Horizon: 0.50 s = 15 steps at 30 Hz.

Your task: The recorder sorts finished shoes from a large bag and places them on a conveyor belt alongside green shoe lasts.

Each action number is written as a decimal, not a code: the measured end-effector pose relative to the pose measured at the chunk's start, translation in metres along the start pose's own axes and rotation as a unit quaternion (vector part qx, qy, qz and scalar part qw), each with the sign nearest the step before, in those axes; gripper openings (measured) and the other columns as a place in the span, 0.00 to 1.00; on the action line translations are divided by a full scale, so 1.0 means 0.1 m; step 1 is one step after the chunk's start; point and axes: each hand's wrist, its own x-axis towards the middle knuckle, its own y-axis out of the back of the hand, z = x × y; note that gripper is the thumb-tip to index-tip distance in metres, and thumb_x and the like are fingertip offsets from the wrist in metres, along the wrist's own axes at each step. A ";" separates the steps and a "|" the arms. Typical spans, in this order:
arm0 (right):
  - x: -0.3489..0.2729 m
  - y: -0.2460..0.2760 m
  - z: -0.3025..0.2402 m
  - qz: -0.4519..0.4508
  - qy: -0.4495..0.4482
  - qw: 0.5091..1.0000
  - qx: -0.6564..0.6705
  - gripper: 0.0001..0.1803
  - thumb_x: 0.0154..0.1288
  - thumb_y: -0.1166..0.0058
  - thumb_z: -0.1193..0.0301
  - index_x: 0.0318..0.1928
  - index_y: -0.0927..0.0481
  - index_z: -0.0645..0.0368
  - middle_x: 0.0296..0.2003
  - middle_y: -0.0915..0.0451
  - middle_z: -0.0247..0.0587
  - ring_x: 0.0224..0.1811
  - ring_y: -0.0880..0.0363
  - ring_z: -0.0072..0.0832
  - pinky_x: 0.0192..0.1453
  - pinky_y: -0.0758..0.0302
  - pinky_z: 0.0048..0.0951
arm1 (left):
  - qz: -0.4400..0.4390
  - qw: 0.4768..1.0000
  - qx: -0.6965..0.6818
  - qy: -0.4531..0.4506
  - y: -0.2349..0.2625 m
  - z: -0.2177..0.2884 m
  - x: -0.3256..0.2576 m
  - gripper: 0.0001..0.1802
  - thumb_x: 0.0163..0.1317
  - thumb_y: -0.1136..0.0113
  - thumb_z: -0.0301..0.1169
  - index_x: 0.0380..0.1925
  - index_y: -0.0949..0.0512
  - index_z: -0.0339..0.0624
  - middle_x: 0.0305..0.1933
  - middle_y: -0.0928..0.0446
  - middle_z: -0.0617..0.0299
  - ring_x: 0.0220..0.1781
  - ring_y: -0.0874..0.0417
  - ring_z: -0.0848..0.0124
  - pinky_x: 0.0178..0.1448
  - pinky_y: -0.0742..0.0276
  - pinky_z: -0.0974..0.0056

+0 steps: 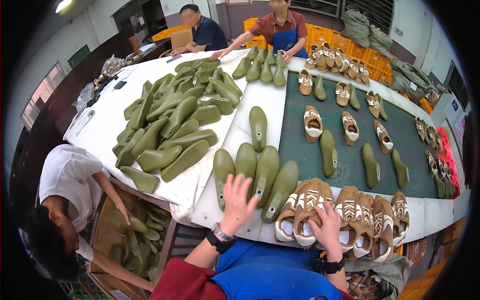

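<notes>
Closest to me: blue apron front, red sleeves, watch on each wrist. Right hand [327,225] lies on the brown-and-cream shoe [306,212] at the near edge of the white table [235,135], fingers curled down over its lacing, gripping the upper. That shoe is the leftmost of a near row of shoes [372,220] packed side by side, soles touching neighbours. Left hand [236,200] hovers over the row of four olive shoe lasts [252,175] just left of the shoes, fingers spread and released, holding nothing; can't tell if the fingertips touch a last.

To do this well, I judge: keep the right grip on the upper, not the loose laces, lift clear so the neighbouring shoe isn't dragged. Left hand should settle on one last only, the four sit tight together and could roll.

Further out: a single last [258,127] stands alone beyond the four. Green belt [400,130] to the right carries spaced shoes and lasts. Big heap of lasts [175,120] on the left half of the table. Person in white [67,175] at lower left reaches into a cardboard box [107,230] of lasts. Two people at the far end, orange crates [345,42] behind them.
</notes>
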 end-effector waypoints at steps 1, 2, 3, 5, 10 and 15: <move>0.01 0.01 -0.01 -0.003 0.000 1.000 -0.001 0.26 0.48 0.36 0.64 0.51 0.22 0.52 0.57 0.31 0.52 0.58 0.32 0.46 0.65 0.44 0.49 | -0.030 0.996 -0.068 -0.055 -0.02 0.11 0.00 0.28 0.53 0.38 0.34 0.54 0.32 0.37 0.61 0.35 0.46 0.66 0.41 0.42 0.67 0.43 0.48; 0.01 0.03 -0.04 -0.006 0.000 1.000 0.000 0.27 0.47 0.35 0.63 0.51 0.22 0.52 0.57 0.31 0.52 0.57 0.32 0.46 0.65 0.44 0.49 | -0.054 0.987 -0.128 -0.080 -0.04 0.21 -0.03 0.27 0.54 0.38 0.34 0.53 0.30 0.38 0.61 0.35 0.46 0.66 0.40 0.43 0.67 0.42 0.48; 0.01 0.01 -0.01 -0.005 0.003 1.000 -0.005 0.28 0.45 0.34 0.63 0.51 0.22 0.51 0.57 0.31 0.51 0.56 0.31 0.46 0.64 0.43 0.48 | -0.085 0.978 -0.158 -0.104 -0.05 0.34 -0.04 0.27 0.54 0.37 0.34 0.53 0.30 0.38 0.61 0.35 0.46 0.66 0.40 0.43 0.66 0.41 0.48; 0.04 -0.01 -0.02 -0.002 0.011 1.000 0.005 0.28 0.45 0.34 0.63 0.51 0.23 0.50 0.57 0.31 0.50 0.57 0.32 0.44 0.64 0.43 0.48 | -0.149 0.952 -0.223 -0.145 -0.06 0.58 -0.08 0.27 0.54 0.36 0.35 0.53 0.30 0.39 0.61 0.35 0.46 0.66 0.39 0.44 0.66 0.41 0.48; 0.07 -0.05 -0.02 0.008 0.019 1.000 -0.011 0.28 0.46 0.36 0.66 0.52 0.24 0.51 0.56 0.31 0.50 0.57 0.31 0.44 0.63 0.39 0.46 | -0.255 0.904 -0.280 -0.199 -0.30 0.92 -0.22 0.25 0.57 0.39 0.36 0.54 0.30 0.38 0.62 0.36 0.45 0.66 0.37 0.48 0.67 0.40 0.51; 0.03 -0.07 0.04 0.016 0.010 1.000 -0.006 0.27 0.47 0.37 0.67 0.52 0.24 0.52 0.56 0.31 0.51 0.56 0.29 0.45 0.63 0.39 0.47 | -0.282 0.890 -0.310 -0.181 -0.37 0.96 -0.31 0.23 0.58 0.40 0.35 0.52 0.28 0.36 0.65 0.39 0.43 0.67 0.39 0.47 0.68 0.42 0.52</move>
